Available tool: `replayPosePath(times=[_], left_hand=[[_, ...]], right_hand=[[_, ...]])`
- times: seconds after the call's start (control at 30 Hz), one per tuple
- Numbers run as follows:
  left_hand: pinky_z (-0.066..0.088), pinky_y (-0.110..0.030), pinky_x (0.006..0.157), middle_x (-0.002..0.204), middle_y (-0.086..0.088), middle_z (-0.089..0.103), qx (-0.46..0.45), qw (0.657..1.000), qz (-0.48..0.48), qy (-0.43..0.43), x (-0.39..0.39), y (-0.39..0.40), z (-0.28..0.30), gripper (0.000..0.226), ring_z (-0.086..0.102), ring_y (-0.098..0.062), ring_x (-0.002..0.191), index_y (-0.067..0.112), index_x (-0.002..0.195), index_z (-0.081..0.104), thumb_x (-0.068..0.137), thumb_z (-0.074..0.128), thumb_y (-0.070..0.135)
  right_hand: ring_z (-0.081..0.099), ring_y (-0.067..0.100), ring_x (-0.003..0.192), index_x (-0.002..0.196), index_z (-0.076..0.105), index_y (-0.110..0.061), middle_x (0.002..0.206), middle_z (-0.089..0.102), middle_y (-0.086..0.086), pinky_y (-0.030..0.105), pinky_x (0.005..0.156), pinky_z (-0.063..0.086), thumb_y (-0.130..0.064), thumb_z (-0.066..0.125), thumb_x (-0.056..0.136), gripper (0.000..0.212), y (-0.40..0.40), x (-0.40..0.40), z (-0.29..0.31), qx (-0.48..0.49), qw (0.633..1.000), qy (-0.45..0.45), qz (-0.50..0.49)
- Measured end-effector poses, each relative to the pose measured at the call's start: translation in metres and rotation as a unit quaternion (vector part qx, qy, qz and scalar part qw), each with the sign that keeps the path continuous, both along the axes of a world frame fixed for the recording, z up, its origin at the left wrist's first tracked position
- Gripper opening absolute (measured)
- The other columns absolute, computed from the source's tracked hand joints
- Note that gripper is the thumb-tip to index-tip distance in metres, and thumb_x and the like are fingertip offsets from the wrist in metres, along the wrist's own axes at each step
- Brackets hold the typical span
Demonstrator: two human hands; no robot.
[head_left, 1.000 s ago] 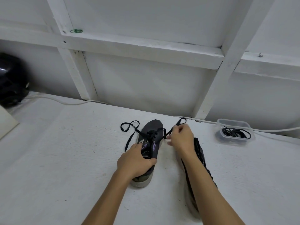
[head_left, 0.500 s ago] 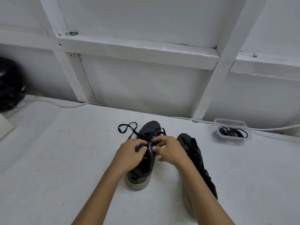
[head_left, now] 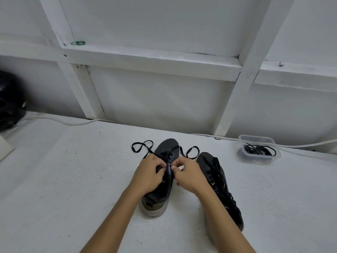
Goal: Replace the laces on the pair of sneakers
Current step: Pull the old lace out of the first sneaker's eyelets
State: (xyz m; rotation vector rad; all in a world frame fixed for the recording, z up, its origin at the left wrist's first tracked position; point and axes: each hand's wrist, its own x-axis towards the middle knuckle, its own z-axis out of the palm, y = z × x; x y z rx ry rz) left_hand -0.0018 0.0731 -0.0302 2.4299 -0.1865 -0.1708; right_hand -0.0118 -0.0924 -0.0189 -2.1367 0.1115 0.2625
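Observation:
Two dark sneakers stand on the white table. The left sneaker (head_left: 165, 148) points away from me, and a black lace (head_left: 141, 147) runs through its front eyelets; one loose end loops out to the left and the other end (head_left: 192, 152) loops to the right. My left hand (head_left: 148, 175) and my right hand (head_left: 187, 175) meet over its tongue, fingers curled and pinching the lace at the upper eyelets. The right sneaker (head_left: 217, 181) sits beside my right forearm, fully laced in black.
A clear plastic tub (head_left: 258, 150) holding black laces sits at the back right. A white cable (head_left: 63, 122) runs along the wall foot. A black rounded object (head_left: 9, 101) is at the far left, with a pale board corner (head_left: 5, 147) below it.
My right hand came back from pulling the lace out to the right and joined the left hand over the tongue. The right lace end now lies slack in a loop.

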Motion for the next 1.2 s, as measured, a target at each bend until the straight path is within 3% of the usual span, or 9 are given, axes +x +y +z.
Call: replayPosePath(times=[0.13, 0.33, 0.57, 0.63, 0.77, 0.9, 0.97, 1.07, 1.2], left_hand=[[0.047, -0.03, 0.094, 0.109, 0.009, 0.052, -0.021, 1.0, 0.014, -0.01, 0.0, -0.001, -0.002, 0.011, 0.055, -0.012, 0.105, 0.02, 0.105, 0.068, 0.098, 0.06, 0.021], [0.05, -0.042, 0.094, 0.111, 0.009, 0.053, -0.014, 0.999, 0.048, 0.022, 0.001, -0.009, -0.001, 0.009, 0.055, -0.014, 0.107, 0.025, 0.101, 0.068, 0.098, 0.06, 0.025], [0.048, -0.017, 0.083, 0.104, 0.013, 0.062, -0.068, 0.995, 0.074, 0.024, -0.001, -0.002, 0.001, 0.014, 0.061, -0.004, 0.095, 0.029, 0.1, 0.068, 0.089, 0.072, 0.023], [0.043, -0.005, 0.071, 0.097, 0.015, 0.065, -0.104, 0.988, 0.114, 0.014, -0.005, 0.001, 0.001, 0.011, 0.06, 0.002, 0.086, 0.029, 0.095, 0.066, 0.088, 0.073, 0.023], [0.04, -0.006, 0.06, 0.086, 0.012, 0.065, -0.153, 0.966, 0.206, 0.026, -0.012, 0.0, 0.0, 0.009, 0.059, 0.003, 0.078, 0.026, 0.089, 0.065, 0.087, 0.074, 0.029], [0.055, -0.019, 0.07, 0.092, 0.009, 0.07, -0.273, 0.933, 0.2, 0.125, -0.017, -0.001, -0.001, 0.02, 0.068, -0.003, 0.083, 0.026, 0.095, 0.069, 0.089, 0.069, 0.045], [0.06, -0.025, 0.07, 0.095, 0.001, 0.072, -0.328, 0.909, 0.207, 0.149, -0.019, 0.002, -0.002, 0.018, 0.072, -0.006, 0.081, 0.02, 0.098, 0.071, 0.095, 0.065, 0.037], [0.062, -0.03, 0.077, 0.083, 0.002, 0.075, -0.265, 0.93, 0.238, 0.094, -0.018, 0.005, -0.009, 0.009, 0.073, -0.007, 0.074, 0.019, 0.097, 0.076, 0.09, 0.071, 0.02], [0.044, 0.001, 0.067, 0.086, 0.013, 0.075, -0.162, 0.963, 0.212, 0.031, -0.012, 0.0, -0.01, 0.014, 0.062, 0.011, 0.076, 0.023, 0.097, 0.081, 0.083, 0.079, 0.025]], right_hand=[[0.065, 0.003, 0.08, 0.092, 0.073, -0.027, 0.094, 0.071, -0.016, 0.034, 0.082, 0.06, -0.023, 0.065, 0.095, 0.01, -0.001, 0.0, 0.002, 0.016, 1.0, -0.017, 0.013], [0.069, 0.007, 0.088, 0.09, 0.073, -0.025, 0.095, 0.073, -0.014, 0.034, 0.083, 0.06, -0.022, 0.067, 0.096, 0.009, 0.0, 0.003, 0.004, 0.012, 1.0, 0.002, 0.003], [0.075, 0.016, 0.074, 0.094, 0.055, -0.02, 0.095, 0.071, 0.0, 0.041, 0.068, 0.063, -0.018, 0.046, 0.103, 0.013, -0.003, 0.007, 0.008, 0.042, 0.996, 0.059, -0.045], [0.074, 0.022, 0.089, 0.105, 0.055, -0.02, 0.109, 0.068, 0.002, 0.045, 0.078, 0.063, -0.017, 0.046, 0.102, 0.01, -0.007, 0.007, 0.008, 0.038, 0.995, 0.036, -0.088], [0.055, 0.024, 0.127, 0.145, 0.047, -0.016, 0.144, 0.05, 0.006, 0.032, 0.105, 0.041, -0.025, 0.058, 0.1, 0.048, -0.009, -0.004, 0.007, -0.085, 0.991, -0.047, -0.095], [0.064, 0.009, 0.109, 0.12, 0.069, -0.025, 0.115, 0.069, -0.012, 0.021, 0.088, 0.044, -0.04, 0.058, 0.099, 0.028, -0.007, -0.015, 0.012, -0.037, 0.999, 0.009, -0.028], [0.063, 0.004, 0.105, 0.115, 0.07, -0.028, 0.105, 0.067, -0.019, 0.017, 0.082, 0.042, -0.043, 0.057, 0.099, 0.026, -0.006, -0.018, 0.017, -0.031, 0.999, 0.028, 0.003], [0.064, -0.002, 0.096, 0.113, 0.067, -0.035, 0.102, 0.067, -0.024, 0.015, 0.076, 0.045, -0.05, 0.061, 0.093, 0.026, -0.002, -0.02, 0.02, -0.036, 0.999, 0.031, 0.016], [0.063, -0.001, 0.084, 0.099, 0.062, -0.034, 0.088, 0.067, -0.019, 0.018, 0.07, 0.05, -0.057, 0.07, 0.078, 0.031, 0.011, -0.025, 0.015, -0.072, 0.996, 0.033, 0.043]])
